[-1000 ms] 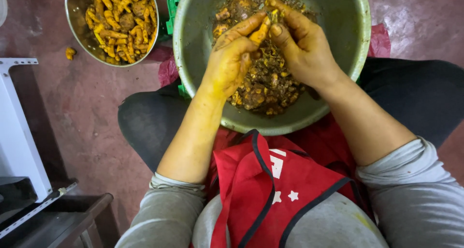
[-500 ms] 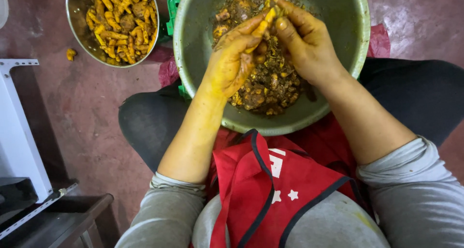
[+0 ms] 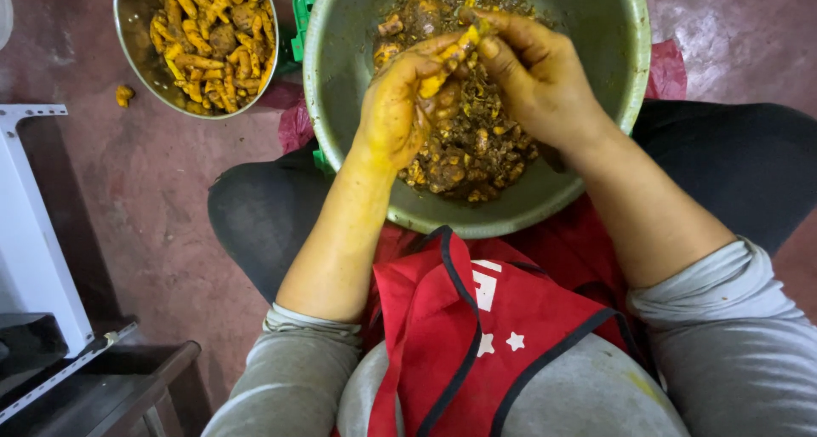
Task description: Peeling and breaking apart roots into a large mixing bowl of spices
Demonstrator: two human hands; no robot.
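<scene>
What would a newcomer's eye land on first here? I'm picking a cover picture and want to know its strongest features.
First, the two yellow-stained hands, left hand and right hand, together gripping a bright yellow root piece over the large grey metal bowl of muddy brown roots on the lap. Next, the smaller steel bowl of orange-yellow peeled roots at top left, then the red apron below.

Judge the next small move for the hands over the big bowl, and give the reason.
Probably finish stripping the turmeric piece pinched between the left hand and right hand: it sits over the large bowl of scraps, so peel would fall there.
</scene>
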